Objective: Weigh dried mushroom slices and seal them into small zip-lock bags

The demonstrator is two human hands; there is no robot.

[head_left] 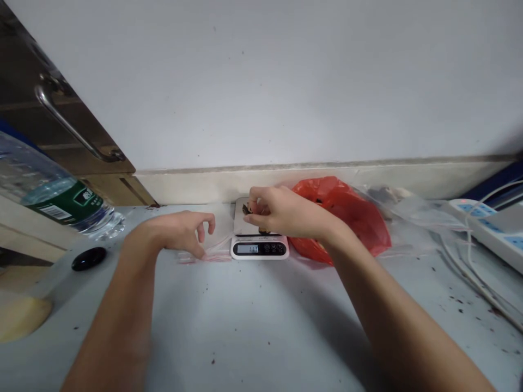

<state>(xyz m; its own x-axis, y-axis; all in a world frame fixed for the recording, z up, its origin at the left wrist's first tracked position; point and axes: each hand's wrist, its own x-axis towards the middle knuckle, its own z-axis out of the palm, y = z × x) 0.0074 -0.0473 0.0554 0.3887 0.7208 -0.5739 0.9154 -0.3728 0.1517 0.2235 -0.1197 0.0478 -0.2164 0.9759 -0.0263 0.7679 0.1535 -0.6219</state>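
Observation:
A small digital kitchen scale (241,224) stands near the wall, its display lit but too blurred to read. Over its plate my right hand (278,209) is closed in a pinch on a small dark dried piece (245,209). Another dark, yellowish piece (265,231) lies on the plate under that hand. To the left of the scale, my left hand (182,230) is open, fingers curved and apart, above a clear zip bag (218,255). Directly right of the scale sits an open red plastic bag (368,223), partly hidden by my right forearm.
A large water bottle (69,201) with a green label and a black oval object (89,258) are at the left. More clear plastic bags (425,218) lie right of the red bag. A white power strip (490,228) and white cables (469,272) occupy the right side.

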